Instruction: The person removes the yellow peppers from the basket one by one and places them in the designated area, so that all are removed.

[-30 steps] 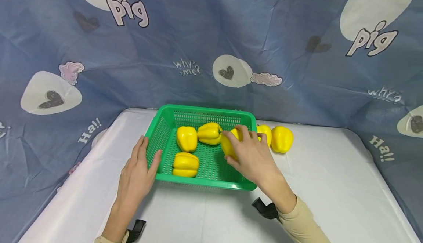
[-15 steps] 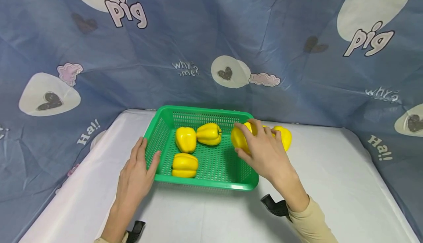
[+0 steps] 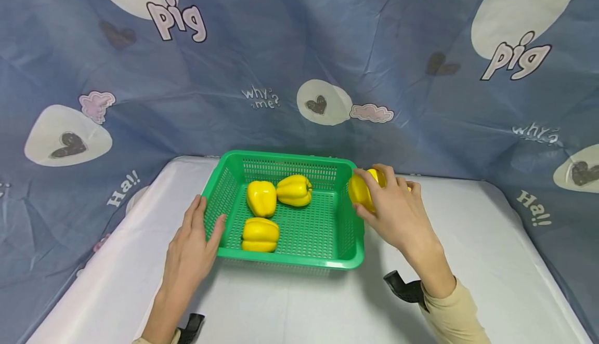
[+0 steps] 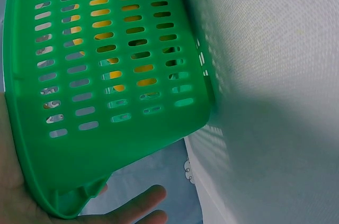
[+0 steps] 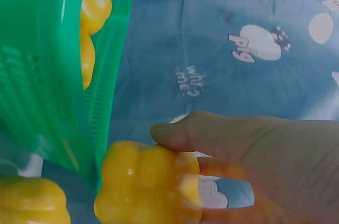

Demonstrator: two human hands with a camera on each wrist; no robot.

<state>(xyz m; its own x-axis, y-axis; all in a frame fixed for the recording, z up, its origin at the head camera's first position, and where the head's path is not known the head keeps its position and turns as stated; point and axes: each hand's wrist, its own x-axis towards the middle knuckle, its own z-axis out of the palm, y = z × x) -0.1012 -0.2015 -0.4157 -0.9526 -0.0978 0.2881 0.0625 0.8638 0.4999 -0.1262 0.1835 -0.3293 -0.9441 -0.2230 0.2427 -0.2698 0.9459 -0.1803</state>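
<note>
The yellow pepper (image 3: 361,192) sat in the right hand (image 3: 398,214), just outside the right wall of the green basket (image 3: 348,224) and above the white table (image 3: 468,261). The fingers (image 3: 381,175) curled over its top and the thumb pressed in from below, so the hand gripped it all round; the right wrist view showed the same pepper (image 5: 148,184) close beside the basket's wall (image 5: 47,75), with the thumb (image 5: 180,131) across it. Another pepper (image 5: 32,200) lay low at the left edge of that view.

The left hand (image 3: 192,248) rested against the basket's left wall, fingers straight along the outside and the thumb hooked over the rim. The left wrist view showed the slotted wall (image 4: 106,75) lying on the palm (image 4: 16,181).

Three more peppers lay inside the basket: two at the back (image 3: 261,197) (image 3: 294,189), touching, and one nearer the front (image 3: 260,234). A blue printed cloth (image 3: 299,48) hung behind the table.
</note>
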